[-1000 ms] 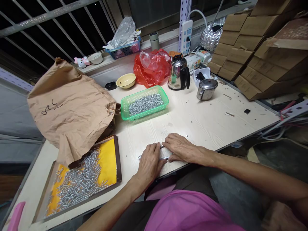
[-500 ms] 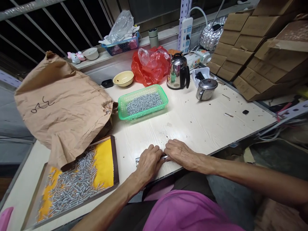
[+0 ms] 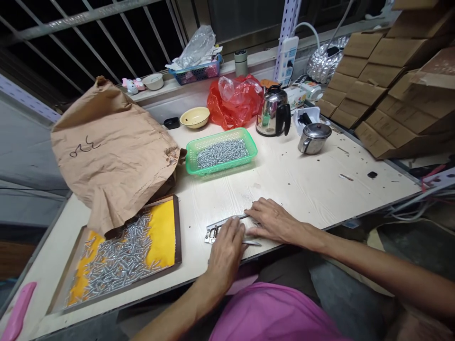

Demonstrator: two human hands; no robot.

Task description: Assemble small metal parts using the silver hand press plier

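On the table's near edge lies a metal plier-like hand tool (image 3: 212, 233) with a coil spring near its head and two long handles spread apart. My left hand (image 3: 227, 248) is laid over its middle, with the fingers closed across it and partly hiding it. My right hand (image 3: 272, 222) is at the handle ends, its fingers curled over the upper handle and the thumb lower down. To the left, many small metal pins (image 3: 121, 258) lie in a shallow tray (image 3: 178, 232) lined in yellow. More such pins fill a green plastic basket (image 3: 192, 163) beyond my hands.
A large brown paper bag (image 3: 117, 156) leans over the tray. Behind stand a cream bowl (image 3: 195, 118), a red plastic bag (image 3: 231, 106), a steel kettle (image 3: 273, 113) and a lidded steel cup (image 3: 314, 139). Cardboard boxes (image 3: 377, 80) are stacked at right. A pink handle (image 3: 20, 310) lies front left.
The tool's handles have gone from close together to spread apart. My right hand has opened somewhat, and more of the tool shows past my left hand. The camera view has shifted.
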